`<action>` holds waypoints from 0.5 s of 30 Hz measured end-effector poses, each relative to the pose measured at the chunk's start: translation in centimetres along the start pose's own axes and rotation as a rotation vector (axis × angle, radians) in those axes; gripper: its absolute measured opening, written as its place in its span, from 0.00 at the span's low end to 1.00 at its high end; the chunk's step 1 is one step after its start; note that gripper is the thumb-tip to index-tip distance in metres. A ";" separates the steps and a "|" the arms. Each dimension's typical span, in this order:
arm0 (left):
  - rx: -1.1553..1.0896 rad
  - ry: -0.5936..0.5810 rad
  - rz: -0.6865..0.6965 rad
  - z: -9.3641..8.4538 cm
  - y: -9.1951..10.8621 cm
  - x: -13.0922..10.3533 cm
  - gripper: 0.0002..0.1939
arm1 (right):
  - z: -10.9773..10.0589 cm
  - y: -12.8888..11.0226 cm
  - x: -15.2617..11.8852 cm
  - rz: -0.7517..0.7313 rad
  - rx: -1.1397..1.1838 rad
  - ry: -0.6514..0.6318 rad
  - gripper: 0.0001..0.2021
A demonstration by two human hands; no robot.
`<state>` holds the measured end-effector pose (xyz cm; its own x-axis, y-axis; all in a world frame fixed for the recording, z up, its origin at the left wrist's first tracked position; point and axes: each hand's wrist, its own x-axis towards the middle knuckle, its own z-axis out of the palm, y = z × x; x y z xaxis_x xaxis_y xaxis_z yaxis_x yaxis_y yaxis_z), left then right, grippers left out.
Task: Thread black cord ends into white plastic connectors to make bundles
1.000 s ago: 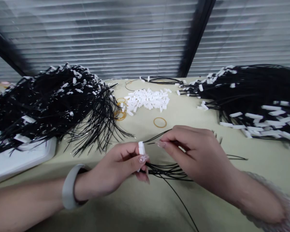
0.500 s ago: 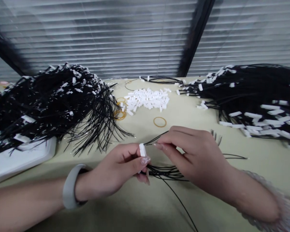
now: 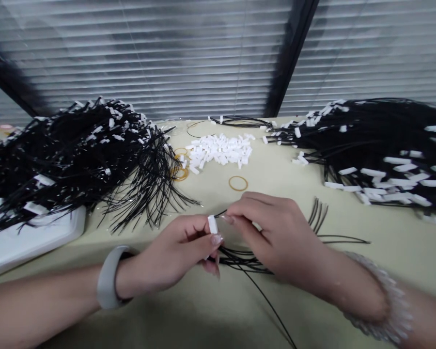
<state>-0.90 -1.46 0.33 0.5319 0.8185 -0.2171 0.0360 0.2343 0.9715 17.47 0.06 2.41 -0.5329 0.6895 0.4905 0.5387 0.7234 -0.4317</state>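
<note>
White plug (image 3: 212, 224) sits pinched upright between my left hand's (image 3: 178, 252) thumb and forefinger, just left of my right hand (image 3: 276, 232), whose fingertips grip a thin black wire (image 3: 221, 213) at its end, touching the plug. I judge both light; the wire limp, best held near its tip. More wires (image 3: 247, 259) lie beneath.

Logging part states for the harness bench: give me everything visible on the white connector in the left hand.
The white connector is a small, oblong block that looks like white plastic. It stands roughly upright, pinched between the left hand's thumb and fingers above the beige table. The right hand holds a thin black wire whose end meets the connector's upper part. Whether the wire is seated cannot be told. Its slots are too small to see.
</note>
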 end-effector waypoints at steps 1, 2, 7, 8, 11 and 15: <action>-0.018 0.023 0.006 0.0 0.0 0.0 0.10 | -0.3 0.1 0.1 0.008 -0.002 0.012 0.08; -0.043 0.049 0.011 0.0 0.0 0.1 0.09 | -0.8 0.3 0.2 0.034 -0.007 0.028 0.07; -0.222 0.158 0.055 -0.2 -0.4 0.4 0.07 | -3.9 1.8 0.2 0.395 0.064 -0.137 0.11; -0.246 0.174 0.061 -0.2 -0.5 0.5 0.07 | -4.4 2.1 0.2 0.450 0.142 -0.234 0.12; -0.297 0.219 0.052 -0.3 -0.7 0.7 0.07 | -5.3 2.7 0.3 0.591 0.510 -0.422 0.13; -0.310 0.226 0.026 -0.4 -0.7 0.7 0.07 | -5.6 2.3 0.6 0.652 0.794 -0.128 0.15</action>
<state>-0.90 -0.80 -0.56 0.3277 0.9132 -0.2423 -0.2512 0.3315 0.9094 22.06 1.98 5.93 -0.3822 0.9205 -0.0816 0.1862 -0.0098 -0.9825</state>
